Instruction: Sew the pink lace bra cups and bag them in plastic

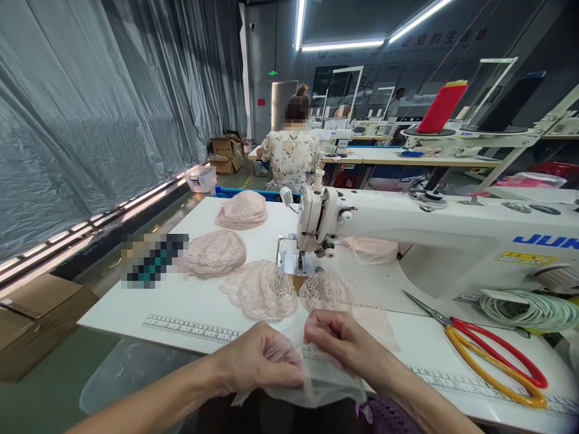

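Observation:
A thin, see-through piece of whitish fabric hangs over the table's front edge, gripped by both hands. My left hand is closed on it, thumb pressed against the fingers. Just to its right, my right hand pinches the same fabric. Beyond the hands lie two pale pink lace pieces, one on the left and one on the right, close to the needle area of a white sewing machine. Stacks of similar lace pieces, a nearer one and a farther one, rest on the table's left side.
Scissors with red and yellow handles lie right, beside a coil of pale green cord. Ruler markings run along the table's front. A person sits ahead with their back to me. Cardboard boxes stand at left.

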The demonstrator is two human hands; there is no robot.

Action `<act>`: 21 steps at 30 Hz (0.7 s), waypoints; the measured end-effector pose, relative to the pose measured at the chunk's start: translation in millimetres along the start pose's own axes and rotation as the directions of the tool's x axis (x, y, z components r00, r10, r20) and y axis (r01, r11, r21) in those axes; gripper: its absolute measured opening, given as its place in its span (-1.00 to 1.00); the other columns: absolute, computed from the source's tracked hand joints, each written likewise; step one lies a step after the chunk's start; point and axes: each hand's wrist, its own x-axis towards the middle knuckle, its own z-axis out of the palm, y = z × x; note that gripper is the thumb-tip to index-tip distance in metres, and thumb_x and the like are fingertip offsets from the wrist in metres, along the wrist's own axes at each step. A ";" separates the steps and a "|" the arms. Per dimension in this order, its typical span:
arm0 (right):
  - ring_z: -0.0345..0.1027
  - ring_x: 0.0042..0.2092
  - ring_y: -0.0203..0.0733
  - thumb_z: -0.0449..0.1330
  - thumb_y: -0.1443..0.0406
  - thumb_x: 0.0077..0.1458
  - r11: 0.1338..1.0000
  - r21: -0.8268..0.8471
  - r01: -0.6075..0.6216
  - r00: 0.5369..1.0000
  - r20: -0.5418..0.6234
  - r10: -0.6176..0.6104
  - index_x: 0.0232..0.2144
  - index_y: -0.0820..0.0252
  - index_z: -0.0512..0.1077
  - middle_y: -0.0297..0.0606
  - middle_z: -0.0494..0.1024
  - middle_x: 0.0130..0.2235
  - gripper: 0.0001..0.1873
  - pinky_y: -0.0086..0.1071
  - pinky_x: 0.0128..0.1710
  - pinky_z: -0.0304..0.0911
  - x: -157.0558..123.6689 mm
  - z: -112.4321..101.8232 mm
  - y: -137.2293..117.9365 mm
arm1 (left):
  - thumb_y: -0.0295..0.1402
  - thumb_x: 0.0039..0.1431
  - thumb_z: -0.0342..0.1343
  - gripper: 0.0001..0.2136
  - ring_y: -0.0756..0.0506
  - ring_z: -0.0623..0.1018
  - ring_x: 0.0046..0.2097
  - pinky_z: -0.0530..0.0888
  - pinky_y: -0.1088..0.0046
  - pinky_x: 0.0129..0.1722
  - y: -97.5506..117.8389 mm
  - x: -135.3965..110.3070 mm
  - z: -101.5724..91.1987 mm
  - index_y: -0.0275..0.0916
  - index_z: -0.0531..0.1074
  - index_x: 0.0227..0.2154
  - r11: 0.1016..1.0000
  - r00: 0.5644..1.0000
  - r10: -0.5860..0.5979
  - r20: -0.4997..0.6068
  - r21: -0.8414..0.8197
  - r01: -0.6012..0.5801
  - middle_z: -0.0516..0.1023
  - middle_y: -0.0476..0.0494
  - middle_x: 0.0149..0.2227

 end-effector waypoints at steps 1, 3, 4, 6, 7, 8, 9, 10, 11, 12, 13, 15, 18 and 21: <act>-0.12 -0.60 -0.44 0.16 -0.14 0.03 1.000 0.002 -0.007 0.999 0.035 0.007 -0.51 0.21 0.28 -0.54 0.06 -0.64 -0.48 -0.52 -0.65 -0.21 -2.8 -1.8 0.0 | -0.28 -0.10 0.23 -0.79 0.13 0.08 -0.60 -0.01 0.59 -0.62 -0.3 -1.7 -4.6 -0.35 0.43 -0.61 1.000 1.000 0.005 -0.007 0.024 -0.004 0.17 0.13 -0.69; -0.09 -0.59 -0.45 0.22 -0.08 0.00 0.999 0.000 -0.053 0.989 0.140 0.052 -0.50 0.23 0.31 -0.52 0.11 -0.62 -0.52 -0.53 -0.64 -0.19 -6.3 -8.0 -1.1 | -0.25 -0.10 0.26 -0.75 0.12 0.08 -0.59 -0.01 0.58 -0.63 2.9 -4.5 -17.8 -0.33 0.38 -0.63 0.994 1.000 0.016 -0.022 0.105 -0.014 0.14 0.13 -0.68; -0.07 -0.59 -0.45 0.24 -0.05 0.00 0.996 -0.015 -0.087 0.978 0.189 0.088 -0.48 0.24 0.33 -0.50 0.14 -0.62 -0.55 -0.54 -0.65 -0.18 -6.2 -12.2 -3.1 | -0.23 -0.08 0.26 -0.72 0.12 0.07 -0.59 -0.02 0.58 -0.63 7.6 -5.1 -26.4 -0.32 0.35 -0.64 0.986 0.999 0.027 -0.024 0.164 -0.023 0.11 0.14 -0.68; -0.06 -0.61 -0.45 0.23 -0.01 0.03 0.990 -0.074 -0.123 0.973 0.186 0.134 -0.46 0.24 0.36 -0.47 0.20 -0.61 -0.60 -0.55 -0.67 -0.17 -2.2 -21.3 -11.8 | -0.21 0.00 0.22 -0.69 0.11 0.06 -0.59 -0.01 0.58 -0.62 24.3 -4.2 -46.6 -0.31 0.31 -0.65 0.933 0.994 0.109 -0.022 0.348 -0.094 0.05 0.14 -0.67; -0.05 -0.62 -0.44 0.20 0.00 0.06 0.988 -0.123 -0.095 0.987 0.114 0.109 -0.46 0.23 0.36 -0.47 0.20 -0.62 -0.61 -0.54 -0.69 -0.16 1.0 -25.6 -18.5 | -0.21 0.06 0.18 -0.68 0.10 0.08 -0.59 0.03 0.58 -0.61 36.1 -2.7 -57.7 -0.32 0.32 -0.65 0.872 0.983 0.184 -0.017 0.464 -0.155 0.05 0.13 -0.66; -0.03 -0.64 -0.43 0.15 0.01 0.11 0.980 -0.197 -0.031 1.000 -0.002 0.031 -0.45 0.20 0.36 -0.47 0.19 -0.64 -0.63 -0.54 -0.70 -0.13 4.2 -29.3 -26.1 | -0.22 0.12 0.13 -0.67 0.09 0.13 -0.58 0.07 0.58 -0.58 49.5 -0.8 -68.9 -0.32 0.34 -0.65 0.772 0.956 0.294 -0.024 0.595 -0.222 0.08 0.11 -0.65; 0.01 -0.66 -0.41 0.09 0.03 0.16 0.951 -0.300 0.067 0.985 -0.131 -0.111 -0.44 0.18 0.37 -0.47 0.19 -0.65 -0.66 -0.52 -0.70 -0.05 7.0 -32.2 -33.7 | -0.24 0.16 0.08 -0.68 0.06 0.20 -0.56 0.15 0.58 -0.55 63.3 1.4 -79.9 -0.33 0.38 -0.63 0.625 0.902 0.430 -0.033 0.731 -0.272 0.15 0.07 -0.64; 0.09 -0.66 -0.37 0.05 0.08 0.20 0.883 -0.435 0.177 0.925 -0.233 -0.301 -0.41 0.15 0.38 -0.44 0.24 -0.64 -0.70 -0.50 -0.67 0.06 9.1 -34.1 -40.0 | -0.29 0.17 0.07 -0.72 0.02 0.28 -0.49 0.21 0.55 -0.47 76.1 3.7 -90.3 -0.33 0.44 -0.58 0.554 0.856 0.514 -0.049 0.781 -0.288 0.23 0.02 -0.59; 0.22 -0.62 -0.32 0.03 0.15 0.23 0.762 -0.589 0.269 0.822 -0.273 -0.501 -0.36 0.12 0.40 -0.36 0.35 -0.59 -0.76 -0.46 -0.60 0.18 10.6 -35.0 -43.9 | -0.33 0.16 0.07 -0.79 -0.03 0.34 -0.39 0.26 0.50 -0.36 86.7 6.1 -99.8 -0.30 0.49 -0.51 0.488 0.812 0.582 -0.039 0.816 -0.311 0.32 -0.03 -0.51; 0.36 -0.53 -0.26 0.03 0.23 0.23 0.601 -0.727 0.332 0.701 -0.237 -0.673 -0.28 0.10 0.42 -0.26 0.48 -0.47 -0.82 -0.43 -0.48 0.28 12.0 -34.9 -44.6 | -0.38 0.15 0.07 -0.84 -0.08 0.38 -0.29 0.28 0.44 -0.24 93.6 8.8 -108.2 -0.26 0.53 -0.44 0.387 0.748 0.663 0.004 0.854 -0.347 0.40 -0.09 -0.41; 0.45 -0.39 -0.20 0.05 0.30 0.22 0.438 -0.824 0.359 0.604 -0.152 -0.783 -0.20 0.07 0.43 -0.16 0.55 -0.29 -0.83 -0.41 -0.37 0.33 13.7 -33.8 -41.4 | -0.43 0.16 0.05 -0.85 -0.11 0.40 -0.21 0.26 0.38 -0.14 96.1 11.7 -115.2 -0.22 0.55 -0.38 0.245 0.671 0.736 0.092 0.887 -0.391 0.45 -0.13 -0.32; 0.49 -0.19 -0.13 0.06 0.36 0.21 0.208 -0.896 0.392 0.532 0.036 -0.846 -0.08 0.08 0.40 -0.10 0.56 -0.12 -0.75 -0.40 -0.23 0.35 20.0 -29.3 -24.6 | -0.52 0.19 -0.02 -0.77 -0.13 0.43 -0.10 0.21 0.27 -0.02 86.7 19.2 -125.1 -0.18 0.54 -0.33 -0.015 0.561 0.779 0.280 0.903 -0.429 0.51 -0.17 -0.19; 0.48 -0.20 -0.09 -0.03 0.20 0.29 0.114 -0.876 0.468 0.581 0.208 -0.787 -0.11 0.20 0.39 -0.05 0.57 -0.18 -0.72 -0.36 -0.25 0.37 36.1 -19.0 12.9 | -0.61 0.28 -0.19 -0.65 -0.06 0.48 -0.18 0.22 0.26 0.01 47.8 33.3 -129.9 -0.22 0.50 -0.37 -0.088 0.627 0.683 0.374 0.895 -0.438 0.57 -0.18 -0.20; 0.45 -0.28 -0.11 -0.12 0.17 0.32 0.153 -0.871 0.467 0.684 0.247 -0.686 -0.25 0.20 0.39 -0.10 0.57 -0.28 -0.66 -0.32 -0.30 0.33 46.3 -11.7 37.2 | -0.54 0.32 -0.17 -0.68 -0.04 0.51 -0.25 0.29 0.30 0.00 6.6 41.7 -127.5 -0.21 0.48 -0.38 -0.018 0.686 0.641 0.345 0.900 -0.436 0.58 -0.13 -0.32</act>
